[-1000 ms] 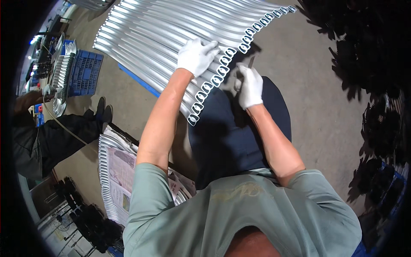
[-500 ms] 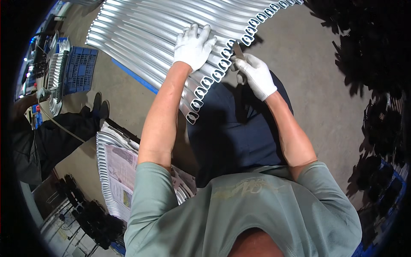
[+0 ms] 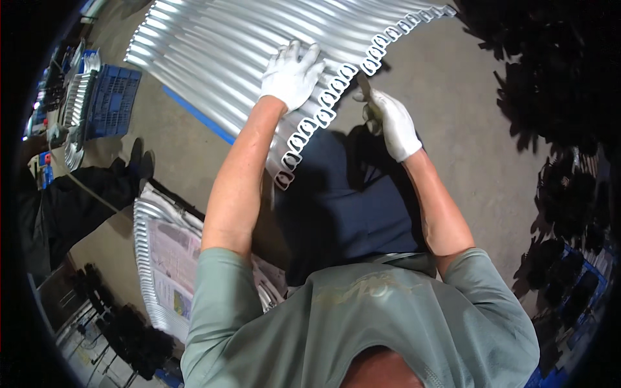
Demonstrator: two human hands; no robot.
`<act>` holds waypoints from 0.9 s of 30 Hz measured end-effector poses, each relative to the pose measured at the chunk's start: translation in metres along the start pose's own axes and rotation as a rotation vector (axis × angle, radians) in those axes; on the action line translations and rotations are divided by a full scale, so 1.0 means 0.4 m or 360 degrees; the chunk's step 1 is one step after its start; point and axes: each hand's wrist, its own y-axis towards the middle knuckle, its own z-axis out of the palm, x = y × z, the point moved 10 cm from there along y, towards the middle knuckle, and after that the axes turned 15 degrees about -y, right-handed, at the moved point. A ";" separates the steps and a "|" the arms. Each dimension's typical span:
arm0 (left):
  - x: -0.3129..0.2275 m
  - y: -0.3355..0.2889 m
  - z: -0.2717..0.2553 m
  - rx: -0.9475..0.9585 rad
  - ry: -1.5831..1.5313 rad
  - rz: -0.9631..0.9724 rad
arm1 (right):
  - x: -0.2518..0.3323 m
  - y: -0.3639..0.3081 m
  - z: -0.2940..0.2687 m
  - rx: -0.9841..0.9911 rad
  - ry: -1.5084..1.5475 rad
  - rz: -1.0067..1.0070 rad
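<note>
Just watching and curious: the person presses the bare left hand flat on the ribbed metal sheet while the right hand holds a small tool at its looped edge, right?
Not quite. The left hand is not bare: it wears a white glove, as the head view shows. The rest holds: it lies flat on the ribbed metal sheet, and the gloved right hand holds a small tool at the looped edge.

right hand (image 3: 391,123) now off tube ends (image 3: 323,107)
</note>
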 end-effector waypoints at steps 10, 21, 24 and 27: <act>-0.010 -0.012 -0.004 -0.0012 -0.0096 -0.0025 | 0.081 0.022 -0.318 -0.0108 0.0127 0.0012; -0.280 0.536 -0.030 -0.0179 -0.0749 0.0279 | 0.206 0.301 -0.692 -0.0312 -0.0767 -0.0219; -0.309 0.645 0.112 0.0304 -0.0588 0.0325 | 0.222 0.380 -0.676 -0.0025 -0.0954 -0.0260; -0.304 0.663 0.177 0.0300 -0.0295 0.0461 | 0.219 0.444 -0.645 0.0277 -0.1122 -0.0300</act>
